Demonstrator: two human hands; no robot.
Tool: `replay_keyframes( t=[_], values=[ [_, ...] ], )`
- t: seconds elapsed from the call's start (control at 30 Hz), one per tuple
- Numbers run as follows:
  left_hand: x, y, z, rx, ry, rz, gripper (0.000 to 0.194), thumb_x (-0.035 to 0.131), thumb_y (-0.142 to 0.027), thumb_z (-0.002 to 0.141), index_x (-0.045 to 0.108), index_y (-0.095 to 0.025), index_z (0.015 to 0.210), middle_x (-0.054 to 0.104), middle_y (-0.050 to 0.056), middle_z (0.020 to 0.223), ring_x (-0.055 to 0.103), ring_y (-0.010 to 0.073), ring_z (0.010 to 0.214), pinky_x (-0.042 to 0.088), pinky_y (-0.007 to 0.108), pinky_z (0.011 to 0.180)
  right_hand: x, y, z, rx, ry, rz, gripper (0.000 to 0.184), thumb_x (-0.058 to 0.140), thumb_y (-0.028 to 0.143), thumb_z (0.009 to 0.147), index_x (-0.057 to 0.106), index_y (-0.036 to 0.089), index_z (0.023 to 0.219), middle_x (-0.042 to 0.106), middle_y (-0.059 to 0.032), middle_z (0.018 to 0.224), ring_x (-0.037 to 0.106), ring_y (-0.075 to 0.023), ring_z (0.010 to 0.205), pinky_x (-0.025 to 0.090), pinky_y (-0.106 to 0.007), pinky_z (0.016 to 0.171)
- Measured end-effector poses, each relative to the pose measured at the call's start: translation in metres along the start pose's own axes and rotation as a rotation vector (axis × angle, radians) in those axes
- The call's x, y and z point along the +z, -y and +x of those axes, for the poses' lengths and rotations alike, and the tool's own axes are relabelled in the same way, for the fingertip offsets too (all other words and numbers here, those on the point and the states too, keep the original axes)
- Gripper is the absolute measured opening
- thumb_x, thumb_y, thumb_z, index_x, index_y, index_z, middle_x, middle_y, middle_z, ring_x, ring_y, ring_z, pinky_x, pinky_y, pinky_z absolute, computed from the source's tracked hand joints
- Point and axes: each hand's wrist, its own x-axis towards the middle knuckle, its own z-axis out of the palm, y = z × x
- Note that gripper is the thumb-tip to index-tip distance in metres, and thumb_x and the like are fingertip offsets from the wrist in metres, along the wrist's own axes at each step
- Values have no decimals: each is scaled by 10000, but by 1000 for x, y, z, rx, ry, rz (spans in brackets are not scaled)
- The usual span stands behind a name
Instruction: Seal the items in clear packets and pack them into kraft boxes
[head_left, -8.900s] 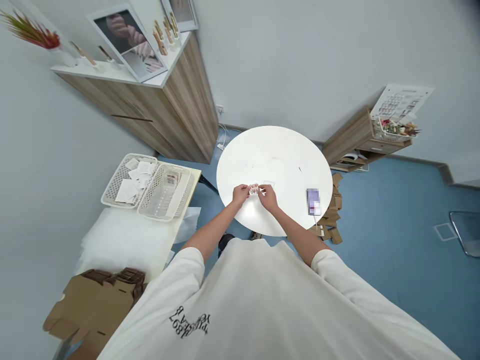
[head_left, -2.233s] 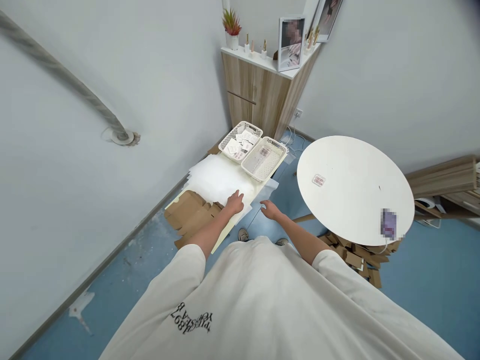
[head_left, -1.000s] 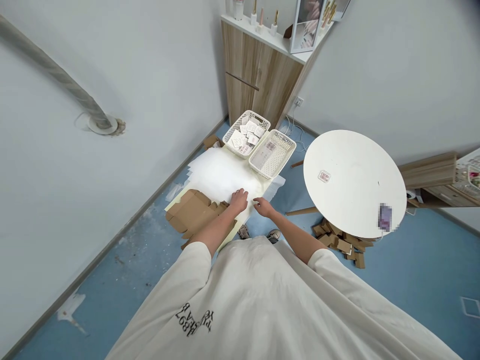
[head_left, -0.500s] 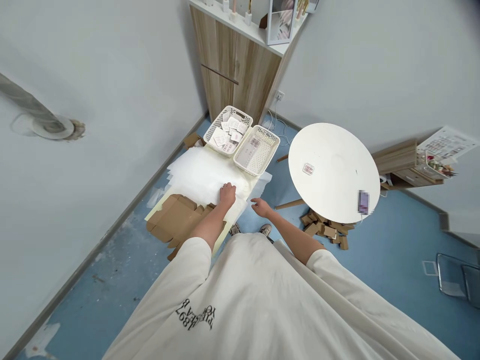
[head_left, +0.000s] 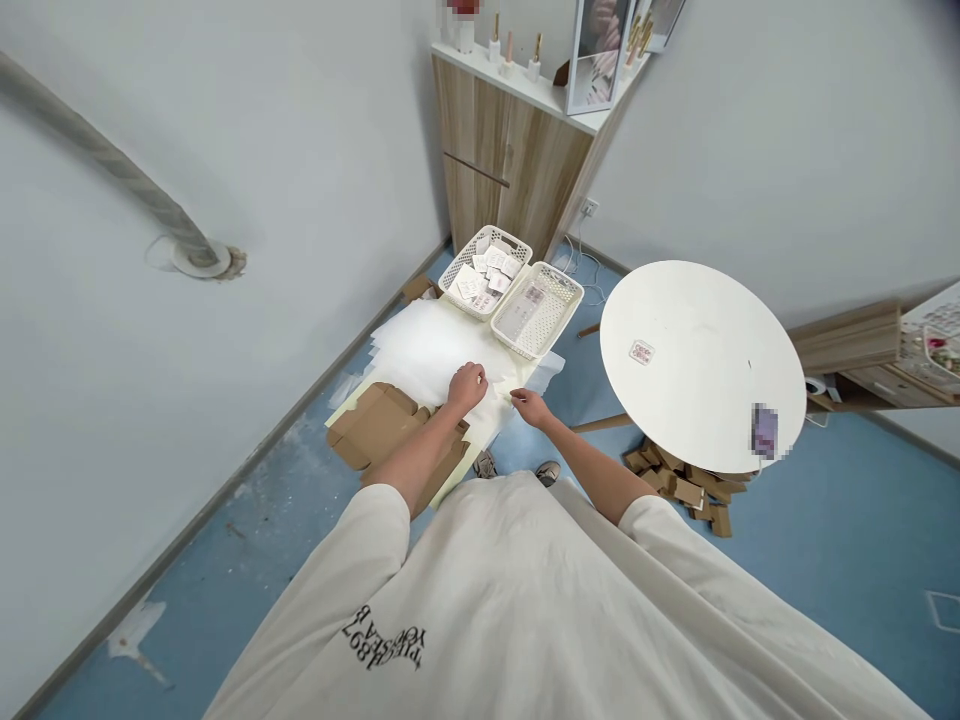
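A pile of thin white sheets [head_left: 427, 345] lies spread over a pale yellow tabletop [head_left: 491, 425]. Over the near right part of the pile is my left hand [head_left: 468, 388], its fingers curled together near the sheets. My right hand [head_left: 530, 406] is at the tabletop's right edge, thumb and fingers pinched close together. What either hand grips, if anything, is too small to make out. Flattened brown cardboard boxes [head_left: 375, 425] lie left of my left forearm, which partly covers them.
Behind the pile stand two white baskets, one with small white packets [head_left: 491, 275], the other basket [head_left: 555, 315] with a flat printed item. At right is a round white table [head_left: 697, 340] with a phone [head_left: 764, 430]; small cardboard boxes [head_left: 686, 485] lie beneath. A wooden cabinet [head_left: 510, 130] stands behind.
My view has shifted, so the scene sits further right and lower. My left hand has lifted slightly and its fingers draw together. My right hand's outstretched fingers have closed into a pinch.
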Motion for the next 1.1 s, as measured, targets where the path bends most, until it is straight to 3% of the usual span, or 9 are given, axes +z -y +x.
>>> replay_keyframes(
  t=[0.17, 0.37, 0.5, 0.73, 0.83, 1.1],
  values=[
    [0, -4, -10, 29, -2, -28, 118, 517, -191, 943, 620, -237, 980, 614, 67, 1076, 579, 227, 1059, 469, 352, 933, -1, 25, 4, 26, -139, 84, 451, 449, 564, 961, 680, 191, 853, 737, -64, 890, 665, -209, 833, 501, -278, 739],
    [7, -2, -20, 51, 3, -77, 208, 477, -181, 971, 593, -220, 1139, 605, 80, 1190, 587, 220, 1105, 466, 362, 982, 1, 31, 4, 29, -209, -2, 209, 548, 382, 862, 653, 209, 807, 707, -35, 816, 626, -193, 774, 473, -266, 697],
    [8, 1, -24, 10, -30, -61, 260, 457, -167, 973, 582, -213, 1195, 595, 92, 1257, 578, 234, 1157, 453, 384, 1022, -3, 16, 0, -3, -263, -20, 168, 527, 309, 866, 664, 212, 874, 726, -42, 882, 641, -203, 828, 490, -281, 755],
    [8, -5, -24, 3, 35, -47, 336, 463, -156, 958, 582, -218, 1266, 574, 96, 1339, 560, 253, 1220, 445, 403, 1061, -16, -14, -4, 62, -296, -90, 255, 485, 191, 916, 716, 192, 1024, 728, -104, 1079, 661, -244, 1047, 497, -325, 919],
    [12, -11, -23, 41, 62, -46, 346, 466, -158, 954, 582, -216, 1275, 574, 96, 1343, 553, 256, 1236, 445, 404, 1063, -24, -19, -8, 14, -297, -139, 289, 458, 171, 917, 729, 183, 1015, 702, -116, 1128, 639, -250, 1101, 483, -324, 958],
    [22, -39, -12, 175, 122, -54, 349, 458, -156, 953, 589, -219, 1271, 578, 88, 1340, 548, 242, 1249, 437, 405, 1081, -86, -55, -31, 90, -438, -15, 264, 444, 245, 860, 702, 192, 879, 717, -87, 928, 640, -248, 866, 507, -315, 785]
  ],
)
